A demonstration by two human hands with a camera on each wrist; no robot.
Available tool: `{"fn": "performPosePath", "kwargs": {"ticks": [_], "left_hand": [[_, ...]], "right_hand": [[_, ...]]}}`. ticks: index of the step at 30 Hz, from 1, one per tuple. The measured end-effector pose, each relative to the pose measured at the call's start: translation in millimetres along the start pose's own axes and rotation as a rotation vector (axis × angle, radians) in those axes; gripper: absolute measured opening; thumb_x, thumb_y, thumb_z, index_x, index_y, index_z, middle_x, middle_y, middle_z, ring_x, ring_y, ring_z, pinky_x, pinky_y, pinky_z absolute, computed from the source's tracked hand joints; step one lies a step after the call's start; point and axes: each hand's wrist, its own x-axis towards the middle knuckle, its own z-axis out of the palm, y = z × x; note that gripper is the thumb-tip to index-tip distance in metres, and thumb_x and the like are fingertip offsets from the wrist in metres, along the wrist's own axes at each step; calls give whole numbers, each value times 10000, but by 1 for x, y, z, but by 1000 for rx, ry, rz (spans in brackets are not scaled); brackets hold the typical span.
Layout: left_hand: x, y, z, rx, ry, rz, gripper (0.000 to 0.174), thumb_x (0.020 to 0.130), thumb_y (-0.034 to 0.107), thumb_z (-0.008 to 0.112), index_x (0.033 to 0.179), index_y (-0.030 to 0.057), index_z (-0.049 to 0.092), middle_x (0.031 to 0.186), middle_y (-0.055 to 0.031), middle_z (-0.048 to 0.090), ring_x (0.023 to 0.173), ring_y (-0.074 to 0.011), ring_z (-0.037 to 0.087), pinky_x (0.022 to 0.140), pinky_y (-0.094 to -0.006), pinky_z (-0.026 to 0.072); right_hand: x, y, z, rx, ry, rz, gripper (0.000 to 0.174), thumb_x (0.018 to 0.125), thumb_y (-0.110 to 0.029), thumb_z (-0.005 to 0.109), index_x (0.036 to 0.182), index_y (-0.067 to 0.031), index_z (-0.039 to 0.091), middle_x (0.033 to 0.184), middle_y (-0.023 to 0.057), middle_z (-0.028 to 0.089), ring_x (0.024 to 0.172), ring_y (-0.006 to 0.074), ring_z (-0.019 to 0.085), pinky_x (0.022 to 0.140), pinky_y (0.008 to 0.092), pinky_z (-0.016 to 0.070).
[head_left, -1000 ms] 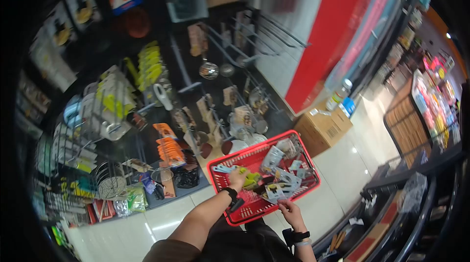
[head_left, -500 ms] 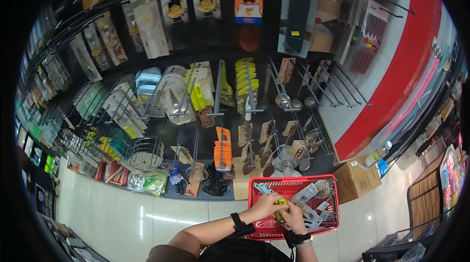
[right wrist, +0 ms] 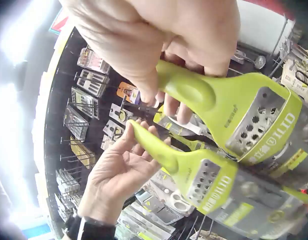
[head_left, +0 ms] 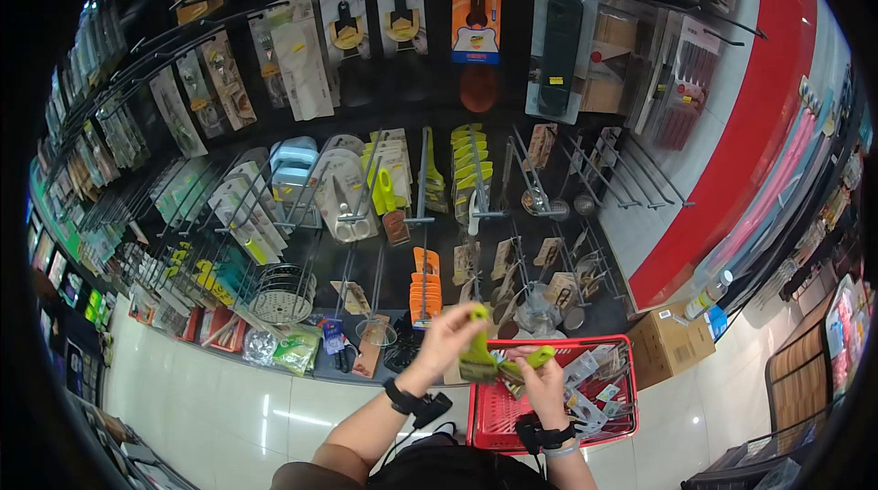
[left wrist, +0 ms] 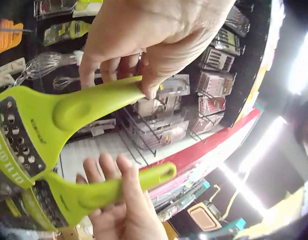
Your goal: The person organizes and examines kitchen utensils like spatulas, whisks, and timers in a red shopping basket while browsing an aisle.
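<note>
My left hand (head_left: pixel 446 340) grips the handle of a lime-green grater (left wrist: pixel 69 112), which has a toothed metal panel and a printed band. In my right hand (head_left: pixel 546 391) is a second, matching grater (right wrist: pixel 194 95), held by its handle. The heads of the two graters lie side by side and overlap in both wrist views. Both hands are above the near part of a red shopping basket (head_left: pixel 483 419), which holds several packaged items (head_left: pixel 590 403) on its right side.
Ahead stands a black display rack with metal hooks (head_left: pixel 416 218), hung with green-handled tools (head_left: pixel 469 165), orange-packed items (head_left: pixel 424 293) and scissors (head_left: pixel 349 220). A cardboard box (head_left: pixel 675 344) sits right of the basket. White tiled floor (head_left: pixel 197 389) lies to the left.
The left hand came out of the basket with green graters. Both hands met over it, then rose and parted, each now holding one grater. The head view turned to face the rack.
</note>
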Motion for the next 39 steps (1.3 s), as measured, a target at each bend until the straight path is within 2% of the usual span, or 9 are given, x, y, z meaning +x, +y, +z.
{"fn": "performPosePath", "kwargs": {"ticks": [2, 4, 8, 10, 13, 14, 23, 31, 39], "left_hand": [[16, 27, -9, -25, 94, 119, 276, 900, 91, 543, 1164, 17, 511, 902, -25, 593, 796, -81, 560, 716, -221, 458], [42, 52, -24, 120, 262, 249, 325, 912, 87, 522, 1224, 4, 485, 886, -24, 577, 792, -76, 551, 704, -210, 451], [63, 70, -34, 181, 326, 303, 348, 915, 87, 515, 1248, -6, 478, 861, -40, 594, 751, -85, 561, 663, -219, 458], [67, 72, -34, 491, 350, 376, 343, 907, 83, 530, 1221, -18, 437, 827, -73, 600, 722, -96, 567, 649, -233, 464], [69, 73, -19, 355, 468, 478, 334, 889, 69, 554, 1163, -11, 379, 807, -90, 605, 716, -105, 573, 645, -244, 462], [68, 78, -19, 307, 458, 408, 318, 874, 6, 559, 1104, 2, 339, 902, -94, 586, 776, -102, 548, 690, -228, 445], [110, 56, -52, 312, 496, 380, 283, 852, 32, 602, 1058, 19, 407, 802, -53, 586, 686, -98, 556, 631, -235, 448], [189, 38, -87, 262, 461, 403, 175, 845, 161, 650, 906, 0, 616, 765, -15, 631, 735, -82, 576, 659, -214, 436], [272, 33, -103, 229, 505, 447, 115, 821, 129, 671, 838, 15, 667, 722, 54, 567, 658, -40, 457, 572, -227, 369]], "right_hand": [[-2, 1, -6, 73, 122, -4, 134, 879, 15, 542, 1012, 33, 552, 957, 111, 648, 903, 159, 623, 813, 278, 491], [-5, 4, -13, 54, 152, -17, 127, 881, 9, 541, 1007, 30, 547, 945, 109, 648, 890, 162, 625, 808, 281, 491], [-12, 11, -22, 55, 224, 15, 111, 906, -32, 520, 1010, 7, 516, 943, 116, 638, 882, 178, 629, 815, 302, 492], [-16, 16, -24, 29, 240, 29, 112, 910, -41, 520, 1011, 5, 514, 940, 115, 638, 879, 177, 629, 813, 301, 491], [-24, 23, -27, 12, 243, 70, 119, 914, -51, 518, 1019, 3, 509, 938, 115, 639, 870, 173, 628, 804, 295, 493], [-26, 24, -28, 17, 237, 72, 123, 914, -56, 518, 1022, 3, 507, 936, 116, 640, 869, 170, 627, 798, 292, 494], [-32, 26, -38, -12, 290, 86, 105, 900, -48, 537, 989, 7, 525, 902, 106, 644, 856, 160, 630, 777, 284, 495], [-39, 33, -39, -143, 344, 103, 84, 884, -43, 556, 950, 8, 550, 870, 89, 643, 821, 148, 629, 745, 269, 491], [-50, 40, -46, -82, 441, 157, 108, 883, -57, 564, 967, 8, 548, 865, 91, 646, 821, 146, 630, 736, 274, 494]]}}
